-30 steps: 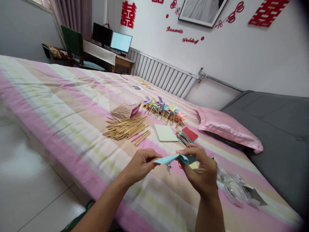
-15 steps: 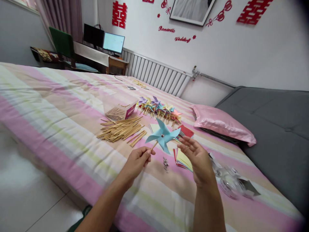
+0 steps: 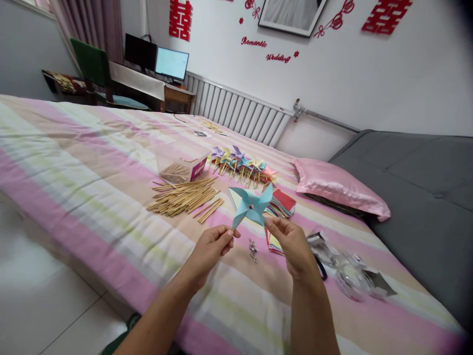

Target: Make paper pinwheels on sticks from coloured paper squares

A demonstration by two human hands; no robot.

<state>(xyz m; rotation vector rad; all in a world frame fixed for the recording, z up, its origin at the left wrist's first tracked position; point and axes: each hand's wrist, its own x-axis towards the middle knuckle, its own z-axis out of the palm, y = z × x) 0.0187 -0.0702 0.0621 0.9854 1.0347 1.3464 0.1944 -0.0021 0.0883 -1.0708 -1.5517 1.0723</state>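
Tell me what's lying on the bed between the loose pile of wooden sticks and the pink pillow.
In the head view, between the wooden sticks and the pink pillow lie a stack of coloured paper squares and, further back, a row of finished pinwheels.

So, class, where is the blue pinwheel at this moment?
The blue pinwheel is near the middle of the head view, held up over the bed between the left hand and right hand, in front of the paper stack.

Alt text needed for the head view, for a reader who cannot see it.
Two hands hold up a light blue paper pinwheel: the left hand pinches its stick, the right hand touches a blade. Below, on a striped bedspread, lie wooden sticks, finished pinwheels, coloured paper squares and a pink pillow.
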